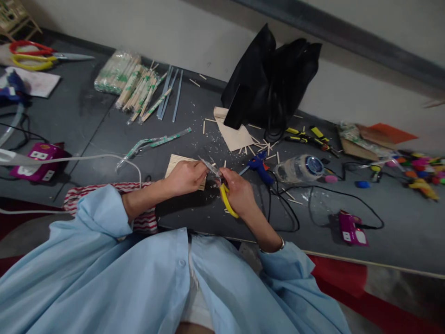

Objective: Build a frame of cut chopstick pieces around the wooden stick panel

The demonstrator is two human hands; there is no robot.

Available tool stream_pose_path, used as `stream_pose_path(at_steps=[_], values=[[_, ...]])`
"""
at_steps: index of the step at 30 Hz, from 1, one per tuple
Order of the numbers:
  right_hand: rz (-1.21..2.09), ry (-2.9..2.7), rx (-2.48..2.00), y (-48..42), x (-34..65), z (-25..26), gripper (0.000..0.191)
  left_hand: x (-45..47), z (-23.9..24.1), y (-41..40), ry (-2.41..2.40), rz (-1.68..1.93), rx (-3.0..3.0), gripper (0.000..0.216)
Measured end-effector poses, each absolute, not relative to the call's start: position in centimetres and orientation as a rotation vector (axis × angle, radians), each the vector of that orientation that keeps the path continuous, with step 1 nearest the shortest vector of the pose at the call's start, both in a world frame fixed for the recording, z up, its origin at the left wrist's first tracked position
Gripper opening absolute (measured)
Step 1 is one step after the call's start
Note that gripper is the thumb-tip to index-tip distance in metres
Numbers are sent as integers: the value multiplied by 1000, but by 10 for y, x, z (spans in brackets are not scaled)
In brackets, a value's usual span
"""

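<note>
My right hand [239, 192] is closed round the yellow handles of a pair of scissors [227, 200], whose blades [210, 167] point up and left. My left hand [186, 177] is closed in a pinch right at the blades, holding something small I cannot make out. Under both hands lies a flat panel of wooden sticks [175, 162] on the dark grey mat [104, 130]. Cut stick pieces [257, 146] are scattered beyond my hands.
A blue glue gun [260, 166], plastic bottle [299, 169] and black cables lie to the right. A black bag [271, 83] stands behind. Packs of chopsticks [134, 83] lie at the back left, big red-and-yellow scissors [31, 54] at far left. Pink power strips [40, 160] [351, 228] sit at both sides.
</note>
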State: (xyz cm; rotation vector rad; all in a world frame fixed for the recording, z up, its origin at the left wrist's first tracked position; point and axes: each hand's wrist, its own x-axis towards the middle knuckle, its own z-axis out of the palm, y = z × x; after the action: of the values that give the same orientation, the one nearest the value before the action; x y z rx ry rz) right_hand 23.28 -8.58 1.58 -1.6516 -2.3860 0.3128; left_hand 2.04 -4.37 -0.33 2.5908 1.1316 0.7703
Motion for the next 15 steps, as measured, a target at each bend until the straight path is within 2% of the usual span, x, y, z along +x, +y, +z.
stream_pose_path(at_steps=[4,10,15], values=[[338,-2368,-1678,-86,234,12,31,22,-3,-42,1061,871,2389,18],[437,-2242,-1651,-86,227,13,16,25,5,-39,994,973,2075,21],[600,-2206,-1645,-90,218,24,18,24,6,-40,963,1036,2074,22]])
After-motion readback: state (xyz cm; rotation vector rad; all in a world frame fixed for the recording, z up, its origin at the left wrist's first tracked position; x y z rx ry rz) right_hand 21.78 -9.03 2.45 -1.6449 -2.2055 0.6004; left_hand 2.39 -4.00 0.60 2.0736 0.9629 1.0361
